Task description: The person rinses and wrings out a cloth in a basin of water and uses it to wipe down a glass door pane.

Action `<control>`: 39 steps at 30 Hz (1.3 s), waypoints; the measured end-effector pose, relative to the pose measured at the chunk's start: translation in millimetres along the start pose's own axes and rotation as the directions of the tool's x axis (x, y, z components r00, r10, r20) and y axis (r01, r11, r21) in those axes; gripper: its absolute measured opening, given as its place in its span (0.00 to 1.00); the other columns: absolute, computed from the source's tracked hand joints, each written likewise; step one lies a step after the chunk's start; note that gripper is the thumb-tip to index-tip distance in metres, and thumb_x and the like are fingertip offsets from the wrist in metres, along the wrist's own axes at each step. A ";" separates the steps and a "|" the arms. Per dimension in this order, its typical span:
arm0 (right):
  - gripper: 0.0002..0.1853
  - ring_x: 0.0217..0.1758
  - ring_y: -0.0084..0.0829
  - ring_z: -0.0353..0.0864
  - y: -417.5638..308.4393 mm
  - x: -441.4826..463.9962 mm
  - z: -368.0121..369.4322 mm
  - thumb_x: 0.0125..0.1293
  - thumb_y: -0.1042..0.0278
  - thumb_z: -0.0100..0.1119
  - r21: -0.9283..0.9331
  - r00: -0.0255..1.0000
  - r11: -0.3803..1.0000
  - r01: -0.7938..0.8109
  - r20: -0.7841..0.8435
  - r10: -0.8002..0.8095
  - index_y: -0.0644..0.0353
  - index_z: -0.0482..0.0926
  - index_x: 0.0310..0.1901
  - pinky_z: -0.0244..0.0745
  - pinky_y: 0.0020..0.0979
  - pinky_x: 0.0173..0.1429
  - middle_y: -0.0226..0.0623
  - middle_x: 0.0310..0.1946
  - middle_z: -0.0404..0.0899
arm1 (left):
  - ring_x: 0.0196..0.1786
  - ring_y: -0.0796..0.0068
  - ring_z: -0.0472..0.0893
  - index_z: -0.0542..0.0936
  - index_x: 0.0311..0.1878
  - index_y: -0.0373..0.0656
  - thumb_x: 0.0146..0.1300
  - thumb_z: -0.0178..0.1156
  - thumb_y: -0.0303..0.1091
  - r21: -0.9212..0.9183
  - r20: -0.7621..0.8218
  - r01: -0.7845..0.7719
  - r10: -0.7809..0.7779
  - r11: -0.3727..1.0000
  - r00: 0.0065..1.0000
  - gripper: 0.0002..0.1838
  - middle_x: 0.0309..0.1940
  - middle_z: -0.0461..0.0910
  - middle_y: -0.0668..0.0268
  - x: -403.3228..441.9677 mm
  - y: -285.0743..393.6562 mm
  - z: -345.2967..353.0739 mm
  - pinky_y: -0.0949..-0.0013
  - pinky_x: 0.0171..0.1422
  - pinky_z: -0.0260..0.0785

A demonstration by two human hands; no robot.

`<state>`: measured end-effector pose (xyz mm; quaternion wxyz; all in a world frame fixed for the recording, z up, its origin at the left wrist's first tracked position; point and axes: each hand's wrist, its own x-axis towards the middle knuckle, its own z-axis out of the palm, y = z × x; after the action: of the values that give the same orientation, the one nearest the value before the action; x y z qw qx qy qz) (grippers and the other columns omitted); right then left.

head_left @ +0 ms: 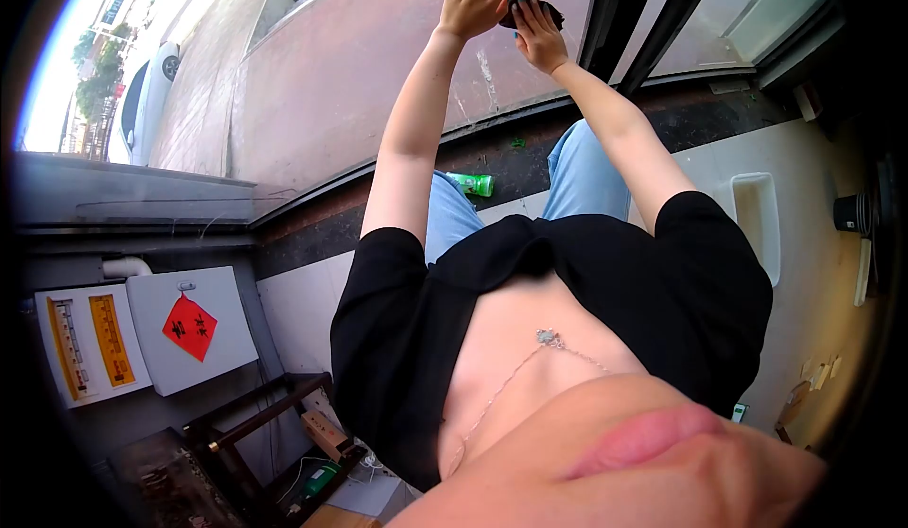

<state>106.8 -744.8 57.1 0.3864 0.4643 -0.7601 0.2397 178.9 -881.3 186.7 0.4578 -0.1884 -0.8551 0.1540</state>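
My left hand (pixel 473 3) is raised at the top centre, its fingers spread, at the large window pane (pixel 331 65). Nothing shows in it. Just right of it, my right hand (pixel 539 38) presses a dark, crumpled cloth (pixel 552 14) at the same pane, with its fingers laid over the cloth. The two hands are close together, and both arms are stretched out. A green bottle-like container (pixel 473 185) lies by my knees near the foot of the window.
Black window frame bars (pixel 619 27) stand right of my hands. A white tub (pixel 755 228) is at the right. Grey wall boxes (pixel 192 329), one with a red paper diamond (pixel 190 328), and a dark rack (pixel 251 415) are at the left. A white car (pixel 147 103) shows outside.
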 end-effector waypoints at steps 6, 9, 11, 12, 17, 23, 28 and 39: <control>0.28 0.65 0.26 0.50 -40.4 87.7 -2.8 0.52 0.66 0.53 -0.098 0.901 0.897 0.431 -0.014 -0.434 0.45 0.62 0.58 0.38 0.36 0.66 0.24 0.62 0.54 | 0.62 0.69 0.57 0.64 0.56 0.52 0.48 0.55 0.36 0.156 0.104 0.224 -0.242 0.962 0.965 0.28 0.60 0.59 0.67 -120.2 -37.7 -23.4 0.57 0.65 0.43; 0.26 0.60 0.38 0.59 -61.0 123.1 -14.3 0.51 0.70 0.49 0.162 0.921 0.907 0.389 -0.033 -0.389 0.56 0.65 0.55 0.51 0.46 0.60 0.36 0.59 0.60 | 0.65 0.70 0.52 0.62 0.58 0.49 0.50 0.51 0.41 0.304 0.186 0.232 -0.297 0.924 0.937 0.29 0.61 0.56 0.65 -161.2 -57.1 -20.5 0.58 0.67 0.35; 0.27 0.63 0.30 0.53 -64.6 115.5 -0.2 0.53 0.60 0.50 -0.103 0.926 0.920 0.378 0.017 -0.378 0.47 0.62 0.57 0.42 0.41 0.63 0.27 0.60 0.57 | 0.65 0.70 0.51 0.62 0.58 0.48 0.51 0.50 0.43 0.361 0.193 0.218 -0.301 0.907 0.934 0.29 0.61 0.56 0.66 -174.7 -60.7 -16.8 0.59 0.67 0.32; 0.28 0.65 0.26 0.50 -65.6 112.9 7.5 0.54 0.54 0.50 -0.238 0.929 0.900 0.365 0.033 -0.368 0.43 0.61 0.58 0.37 0.39 0.65 0.23 0.61 0.56 | 0.65 0.70 0.50 0.62 0.58 0.48 0.51 0.50 0.43 0.371 0.186 0.214 -0.298 0.904 0.936 0.29 0.61 0.56 0.66 -176.9 -62.0 -13.3 0.59 0.68 0.31; 0.27 0.67 0.20 0.43 -68.9 54.4 68.9 0.56 0.61 0.45 -0.128 0.749 0.738 0.663 0.129 -0.650 0.44 0.57 0.60 0.24 0.35 0.68 0.20 0.63 0.51 | 0.67 0.71 0.47 0.64 0.57 0.47 0.52 0.48 0.46 0.368 0.181 0.210 -0.291 0.906 0.940 0.28 0.62 0.55 0.67 -181.8 -65.8 -7.5 0.59 0.68 0.29; 0.27 0.67 0.17 0.41 -70.0 28.0 82.0 0.58 0.70 0.39 0.147 0.682 0.738 0.659 0.296 -0.668 0.46 0.54 0.61 0.31 0.29 0.69 0.20 0.64 0.47 | 0.67 0.70 0.46 0.63 0.57 0.47 0.52 0.48 0.48 0.447 0.242 0.165 -0.296 0.879 0.924 0.29 0.62 0.54 0.67 -179.0 -66.2 -11.1 0.59 0.68 0.28; 0.24 0.65 0.19 0.49 -51.5 67.6 46.2 0.57 0.67 0.46 -0.085 0.796 0.791 0.606 0.085 -0.600 0.45 0.62 0.58 0.37 0.30 0.67 0.23 0.61 0.56 | 0.67 0.71 0.46 0.63 0.58 0.47 0.51 0.50 0.50 0.459 0.278 0.158 -0.310 0.875 0.909 0.31 0.62 0.53 0.67 -177.8 -59.1 -16.0 0.59 0.68 0.29; 0.27 0.65 0.21 0.50 -58.8 97.5 27.4 0.53 0.55 0.50 -0.211 0.933 0.914 0.348 -0.020 -0.359 0.44 0.63 0.57 0.32 0.42 0.66 0.21 0.61 0.56 | 0.65 0.70 0.49 0.65 0.56 0.47 0.51 0.48 0.52 0.431 0.210 0.155 -0.266 0.889 0.941 0.30 0.61 0.55 0.66 -195.0 -68.1 10.4 0.55 0.65 0.32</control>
<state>122.9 -842.1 120.4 0.4907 0.5448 -0.6726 0.1001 257.2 -1032.6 69.6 0.3833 0.0280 -0.8725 0.3016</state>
